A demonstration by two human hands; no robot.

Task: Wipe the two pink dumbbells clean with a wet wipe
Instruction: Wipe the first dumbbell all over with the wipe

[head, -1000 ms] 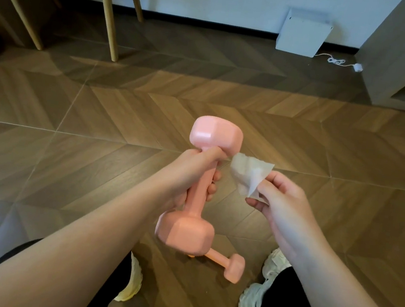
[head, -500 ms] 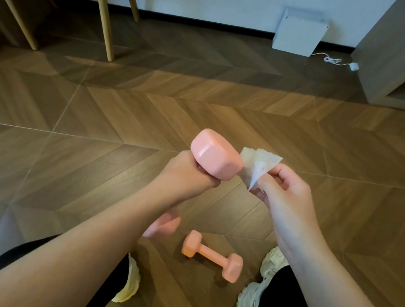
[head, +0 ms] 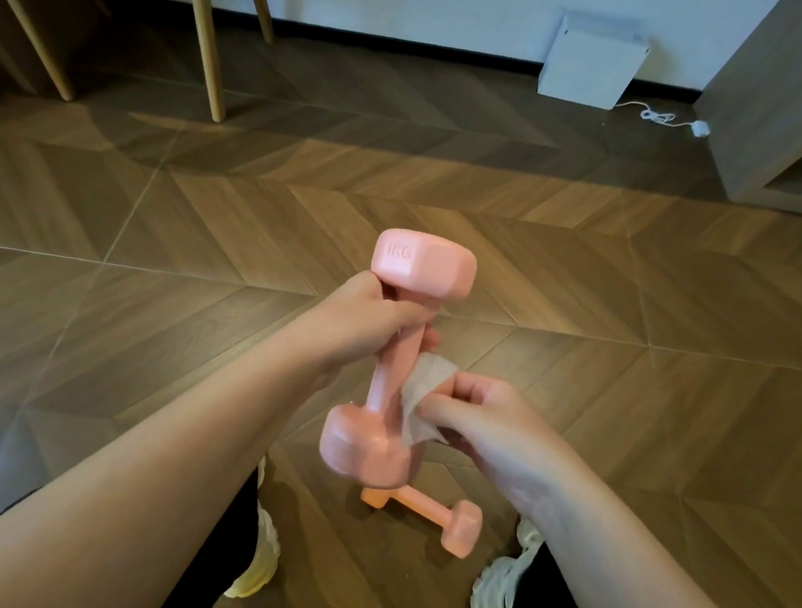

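Above floor, centre: dumbbell, upright, left hand fingers curled round its upper handle. Right hand fingers pinch wipe against lower handle. On floor between shoes: second dumbbell.

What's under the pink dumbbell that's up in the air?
The other pink dumbbell lies on the wood floor between two white shoes. One head and part of its handle show; the held dumbbell covers most of the other end.
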